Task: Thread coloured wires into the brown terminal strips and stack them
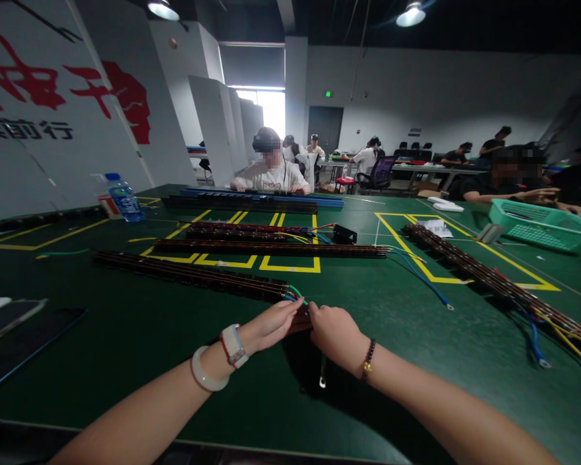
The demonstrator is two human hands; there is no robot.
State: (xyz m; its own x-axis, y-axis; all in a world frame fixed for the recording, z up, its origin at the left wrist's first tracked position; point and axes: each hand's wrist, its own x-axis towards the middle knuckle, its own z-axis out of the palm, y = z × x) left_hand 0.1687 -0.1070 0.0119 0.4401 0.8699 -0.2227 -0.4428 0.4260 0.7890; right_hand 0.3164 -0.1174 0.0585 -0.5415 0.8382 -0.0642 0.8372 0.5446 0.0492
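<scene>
A long dark strip with copper-coloured bars lies slantwise on the green table, and green and blue wires come out of its right end. My left hand is closed around these wires, its fingertips next to the strip's end. Right beside it, my right hand has its fingers curled in a grip on the same bundle. Below my right hand a metal ring lug dangles at the end of a wire. My fingers hide most of the wires between the two hands.
Beyond lies another copper-barred strip with loose wires, and behind it a black box. A third strip runs along the right. A bottle stands left; a green basket is at right. A person sits opposite.
</scene>
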